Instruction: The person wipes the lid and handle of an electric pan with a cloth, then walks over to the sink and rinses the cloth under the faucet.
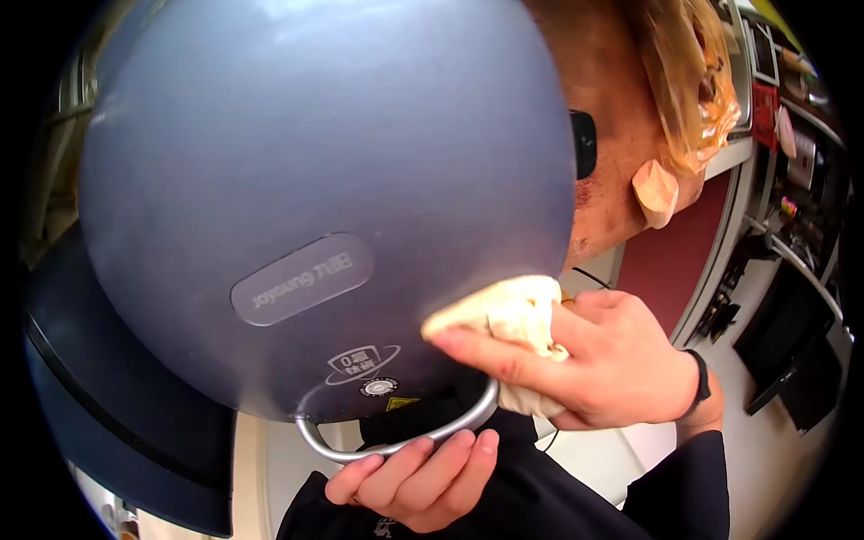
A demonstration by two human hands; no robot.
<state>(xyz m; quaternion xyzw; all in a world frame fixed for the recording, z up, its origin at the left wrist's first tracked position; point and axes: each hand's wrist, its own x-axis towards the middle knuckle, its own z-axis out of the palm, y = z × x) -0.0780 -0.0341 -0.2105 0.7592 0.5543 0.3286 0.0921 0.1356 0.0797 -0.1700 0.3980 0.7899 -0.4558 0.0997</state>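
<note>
Cooker (333, 171): big, blue-grey, right above the left fingers, its logo (302, 279) in plain sight.
Handle (468, 421): silver loop, and I've got the left hand (418, 481) on it, fingers curled around.
Cloth (522, 310): pale, bunched in my right hand (612, 360), fingers pinching it against the cooker's side.
Bag (688, 90): see-through, orangey, well beyond the right fingers.
</note>
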